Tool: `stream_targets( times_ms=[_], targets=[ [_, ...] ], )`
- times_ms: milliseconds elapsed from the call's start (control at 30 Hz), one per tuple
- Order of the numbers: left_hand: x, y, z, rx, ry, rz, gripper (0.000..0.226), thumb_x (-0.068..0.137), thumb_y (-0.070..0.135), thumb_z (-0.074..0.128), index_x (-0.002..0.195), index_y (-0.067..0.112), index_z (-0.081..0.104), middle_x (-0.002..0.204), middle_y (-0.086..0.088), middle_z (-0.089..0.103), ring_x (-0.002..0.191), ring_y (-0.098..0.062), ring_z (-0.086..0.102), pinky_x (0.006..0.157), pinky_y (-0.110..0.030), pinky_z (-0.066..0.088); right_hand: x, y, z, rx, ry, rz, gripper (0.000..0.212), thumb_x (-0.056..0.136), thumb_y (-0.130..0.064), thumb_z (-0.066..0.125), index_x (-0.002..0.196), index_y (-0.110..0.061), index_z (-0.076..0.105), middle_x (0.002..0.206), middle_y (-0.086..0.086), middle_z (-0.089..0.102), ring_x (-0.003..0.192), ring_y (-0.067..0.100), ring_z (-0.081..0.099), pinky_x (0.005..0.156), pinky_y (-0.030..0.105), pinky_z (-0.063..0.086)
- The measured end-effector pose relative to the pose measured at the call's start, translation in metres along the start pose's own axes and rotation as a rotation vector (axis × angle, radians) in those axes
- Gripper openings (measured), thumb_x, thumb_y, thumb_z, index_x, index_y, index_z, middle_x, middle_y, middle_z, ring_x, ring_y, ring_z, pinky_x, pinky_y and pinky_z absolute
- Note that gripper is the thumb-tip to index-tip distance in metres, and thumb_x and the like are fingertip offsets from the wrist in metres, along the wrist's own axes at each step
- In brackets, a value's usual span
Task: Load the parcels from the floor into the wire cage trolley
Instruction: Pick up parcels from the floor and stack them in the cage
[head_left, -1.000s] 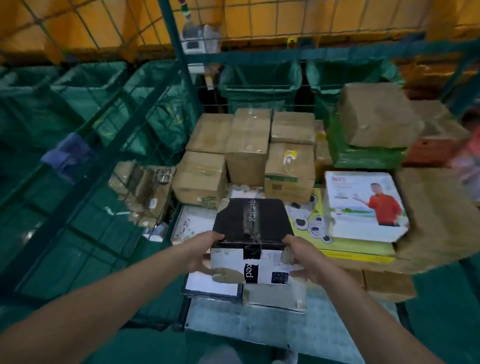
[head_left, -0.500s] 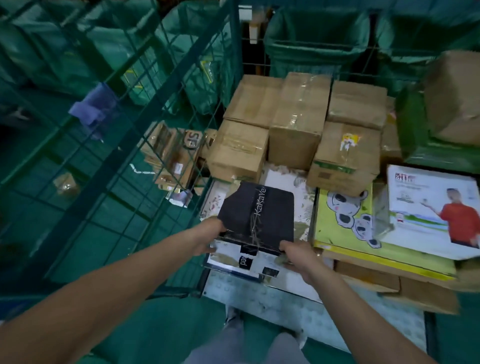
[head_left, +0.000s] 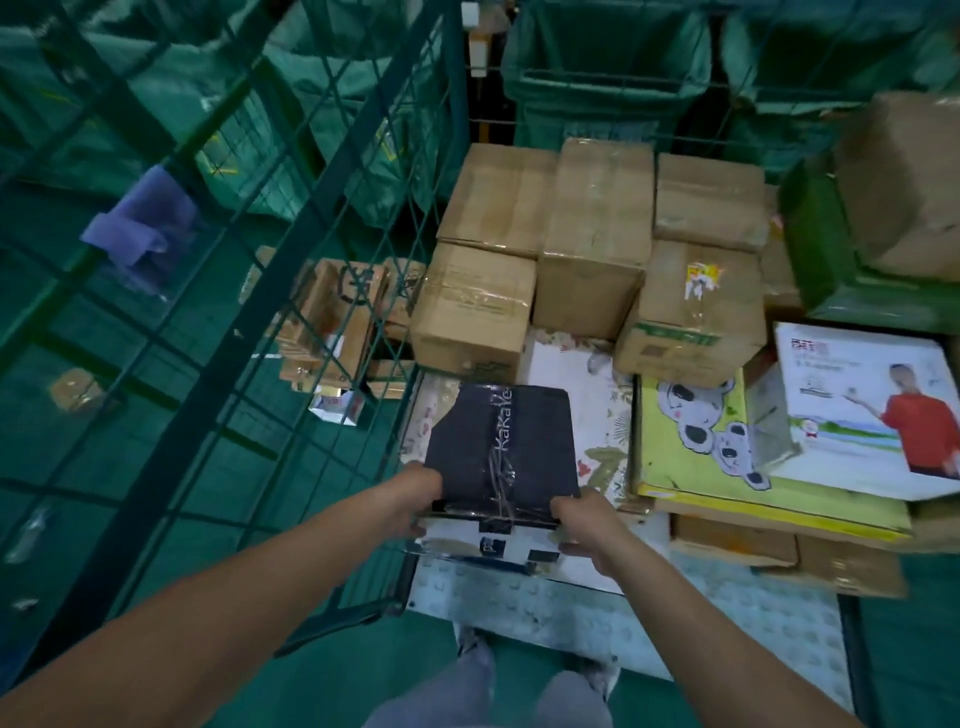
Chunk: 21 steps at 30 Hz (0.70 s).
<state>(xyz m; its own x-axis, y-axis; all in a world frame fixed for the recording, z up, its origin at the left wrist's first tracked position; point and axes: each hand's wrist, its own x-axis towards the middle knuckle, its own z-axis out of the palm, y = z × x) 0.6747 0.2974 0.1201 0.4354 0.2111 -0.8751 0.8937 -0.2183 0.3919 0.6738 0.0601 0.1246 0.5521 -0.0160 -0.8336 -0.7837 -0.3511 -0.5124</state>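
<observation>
Black box (head_left: 501, 452) lower, beside brown cartons (head_left: 592, 234).

Layout, wire cage trolley (head_left: 332, 171), head view.
Held parcel (head_left: 501, 457) sits at 6 o'clock on the trolley floor; stacked cartons (head_left: 592, 239) at 12; flat boxes (head_left: 691, 457) at 3; loose parcels (head_left: 332, 322) outside the mesh at 9.

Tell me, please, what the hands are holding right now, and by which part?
Both hands grip the black-topped rectangular cardboard box: left hand at its near-left corner, right hand at its near-right corner.
</observation>
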Motion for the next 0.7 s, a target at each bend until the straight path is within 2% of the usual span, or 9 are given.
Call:
stream_targets(
  times_ms=[67,133,200,233,333,433,567,633,700],
  targets=[
    [-0.001,0.009,0.021,0.037,-0.058,-0.019,0.040,0.096,0.017,0.051,0.136,0.011,0.049,0.134,-0.014,0.057,0.102,-0.025,0.058,0.066,-0.036,0.056,0.000,0.005,-0.020,0.043,0.073,0.016,0.022,0.099,-0.018,0.051,0.121,-0.015,0.055,0.109,0.008,0.062,0.103,0.031,0.060,0.096,0.051,0.056],
    [-0.005,0.025,0.047,0.056,-0.121,-0.016,0.035,0.097,0.016,0.052,0.131,0.010,0.053,0.121,-0.015,0.062,0.087,-0.023,0.058,0.055,-0.031,0.052,0.001,0.009,-0.048,0.082,0.156,0.030,0.023,0.097,-0.015,0.051,0.119,-0.012,0.058,0.104,0.017,0.064,0.086,0.028,0.052,0.084,0.048,0.057],
    [-0.009,0.039,0.068,0.048,-0.187,-0.016,0.035,0.097,0.019,0.054,0.131,0.010,0.053,0.097,-0.008,0.061,0.073,-0.018,0.052,0.056,-0.031,0.052,0.003,0.007,-0.074,0.052,0.220,0.010,0.024,0.096,-0.016,0.052,0.118,-0.009,0.057,0.092,0.014,0.059,0.077,0.026,0.048,0.069,0.039,0.050],
    [-0.011,0.047,0.078,0.048,-0.210,-0.014,0.036,0.097,0.020,0.054,0.131,0.010,0.053,0.092,-0.005,0.059,0.072,-0.018,0.052,0.059,-0.031,0.053,0.005,0.003,-0.088,0.017,0.251,-0.012,0.024,0.094,-0.018,0.053,0.116,-0.008,0.057,0.091,0.012,0.058,0.073,0.025,0.049,0.067,0.038,0.047],
    [-0.012,0.068,0.097,0.041,-0.246,-0.015,0.024,0.099,0.014,0.054,0.122,0.008,0.054,0.096,-0.008,0.058,0.079,-0.021,0.053,0.075,-0.038,0.055,0.018,-0.020,-0.122,-0.137,0.323,-0.108,0.024,0.088,-0.024,0.053,0.108,-0.011,0.056,0.089,0.008,0.060,0.072,0.025,0.054,0.063,0.035,0.043],
    [-0.008,0.084,0.109,0.006,-0.273,-0.017,0.029,0.097,0.015,0.056,0.125,0.010,0.053,0.105,-0.008,0.059,0.089,-0.024,0.055,0.077,-0.039,0.055,0.032,-0.051,-0.146,-0.242,0.344,-0.178,0.016,0.089,-0.017,0.053,0.103,-0.012,0.056,0.089,0.009,0.062,0.074,0.028,0.058,0.056,0.033,0.035],
    [-0.007,0.095,0.128,-0.033,-0.319,0.002,0.036,0.092,0.023,0.063,0.125,0.013,0.052,0.111,-0.006,0.061,0.094,-0.021,0.056,0.082,-0.040,0.058,0.054,-0.062,-0.163,-0.225,0.345,-0.219,0.007,0.090,-0.016,0.053,0.096,-0.011,0.053,0.084,0.010,0.059,0.072,0.028,0.054,0.060,0.036,0.032],
    [-0.003,0.093,0.136,-0.067,-0.316,-0.002,0.038,0.099,0.025,0.059,0.132,0.014,0.044,0.116,-0.005,0.059,0.097,-0.021,0.056,0.087,-0.043,0.059,0.065,-0.055,-0.166,-0.183,0.348,-0.209,0.015,0.092,-0.020,0.053,0.102,-0.010,0.054,0.090,0.013,0.062,0.079,0.032,0.059,0.063,0.037,0.036],
    [0.002,0.093,0.139,-0.081,-0.313,0.014,0.045,0.099,0.034,0.061,0.134,0.017,0.040,0.116,-0.003,0.059,0.098,-0.020,0.059,0.083,-0.042,0.060,0.076,-0.044,-0.164,-0.137,0.343,-0.179,0.020,0.088,-0.024,0.057,0.102,-0.010,0.054,0.088,0.011,0.061,0.075,0.028,0.058,0.061,0.035,0.037]
  ],
)
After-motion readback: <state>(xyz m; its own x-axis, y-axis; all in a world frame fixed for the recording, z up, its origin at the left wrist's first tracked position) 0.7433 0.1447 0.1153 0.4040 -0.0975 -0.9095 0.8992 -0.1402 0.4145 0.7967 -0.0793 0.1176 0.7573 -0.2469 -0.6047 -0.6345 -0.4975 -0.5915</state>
